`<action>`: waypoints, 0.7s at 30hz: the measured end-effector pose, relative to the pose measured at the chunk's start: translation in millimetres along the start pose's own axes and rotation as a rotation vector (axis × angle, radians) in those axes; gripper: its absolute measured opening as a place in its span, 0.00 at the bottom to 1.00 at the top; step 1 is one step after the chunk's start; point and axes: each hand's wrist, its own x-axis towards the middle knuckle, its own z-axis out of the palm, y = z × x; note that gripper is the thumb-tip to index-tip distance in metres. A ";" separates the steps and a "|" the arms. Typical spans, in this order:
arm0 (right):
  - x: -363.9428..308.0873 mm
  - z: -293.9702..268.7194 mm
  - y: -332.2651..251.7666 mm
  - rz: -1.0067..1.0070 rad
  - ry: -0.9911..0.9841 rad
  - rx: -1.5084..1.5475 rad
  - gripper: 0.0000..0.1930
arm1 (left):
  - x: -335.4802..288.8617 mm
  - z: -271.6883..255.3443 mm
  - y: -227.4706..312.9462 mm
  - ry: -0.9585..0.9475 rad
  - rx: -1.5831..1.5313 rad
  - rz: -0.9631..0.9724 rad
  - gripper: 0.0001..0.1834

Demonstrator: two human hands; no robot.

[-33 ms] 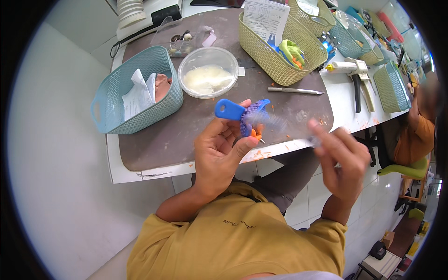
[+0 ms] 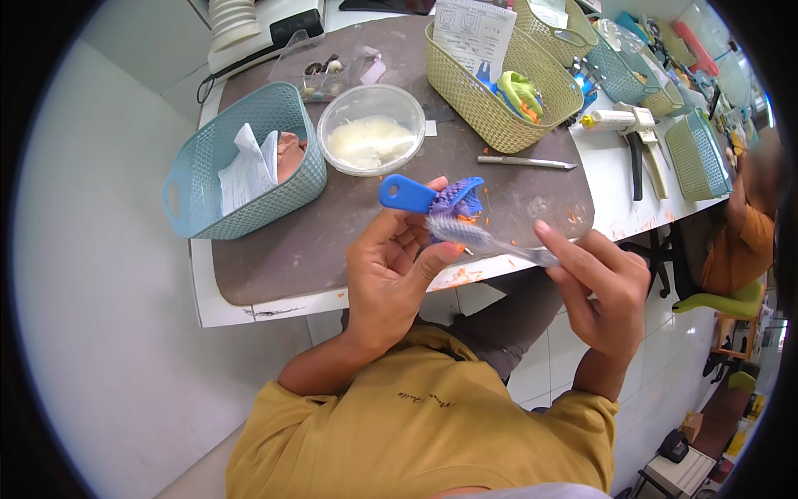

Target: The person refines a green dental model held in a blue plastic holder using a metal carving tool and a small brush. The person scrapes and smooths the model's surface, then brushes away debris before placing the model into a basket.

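Note:
My left hand [image 2: 386, 270] grips a blue dental impression tray [image 2: 406, 194] over the front edge of the bench. Purple impression material [image 2: 449, 198] lines the tray, with bits of orange at its lower side; my fingers hide part of it. A clear-handled toothbrush [image 2: 515, 249] is pinched in my right hand [image 2: 603, 287], my index finger stretched along its handle. The brush head lies across the lower part of the purple material, its bristles seen in front of it. Where exactly the bristles touch cannot be made out.
A blue basket [image 2: 241, 218] with papers and a round tub [image 2: 371, 162] of whitish material stand left. Behind are a scalpel-like knife [image 2: 527, 161], a green basket [image 2: 499, 125] and a dispensing gun [image 2: 636, 137]. Orange crumbs dot the brown mat [image 2: 274, 270]. Another person [image 2: 740, 224] sits at right.
The toothbrush, blurred before, now shows sharply and lies lower over the impression. My right hand has shifted slightly left with it. My left hand and the tray have barely moved.

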 end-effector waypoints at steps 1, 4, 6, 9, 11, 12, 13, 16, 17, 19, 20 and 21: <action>0.3 4.9 1.4 0.096 0.008 -0.064 0.24 | 1.8 -1.8 -0.4 -0.005 0.006 -0.006 0.29; -1.7 5.9 13.2 0.190 0.122 -0.021 0.22 | 5.6 -5.2 -5.1 -0.008 -0.072 -0.030 0.31; -2.9 5.3 7.9 0.164 -0.011 0.058 0.21 | 4.8 -5.6 -7.0 0.011 -0.100 -0.040 0.32; -3.2 12.4 4.7 0.106 -0.092 0.101 0.20 | 3.4 -4.3 -9.0 0.038 -0.067 -0.018 0.33; -5.9 5.3 4.9 0.132 -0.116 0.073 0.20 | 3.3 -5.2 -8.6 0.054 -0.027 0.037 0.33; -7.7 0.3 5.9 0.141 -0.129 0.061 0.20 | 2.8 -6.0 -8.0 0.043 -0.040 0.014 0.33; -11.1 -7.1 8.1 0.165 -0.136 0.009 0.20 | 1.9 -6.8 -7.7 0.032 -0.053 -0.008 0.33; -14.7 -18.1 14.9 0.205 -0.079 -0.081 0.20 | 3.3 -8.5 -5.9 0.010 -0.101 -0.048 0.34; -15.0 -16.8 16.1 0.210 -0.015 -0.071 0.20 | 3.6 -8.2 -6.4 0.002 -0.122 -0.062 0.34; -9.7 -13.9 13.2 0.191 -0.012 0.010 0.20 | 3.9 -6.9 -1.2 -0.015 -0.139 -0.072 0.29; -7.2 -11.2 15.9 0.151 -0.043 0.024 0.20 | 3.5 -6.0 0.6 -0.033 -0.153 -0.082 0.27; -2.3 -5.8 22.3 0.112 -0.075 0.037 0.21 | 2.4 -6.9 0.2 -0.031 -0.131 -0.075 0.27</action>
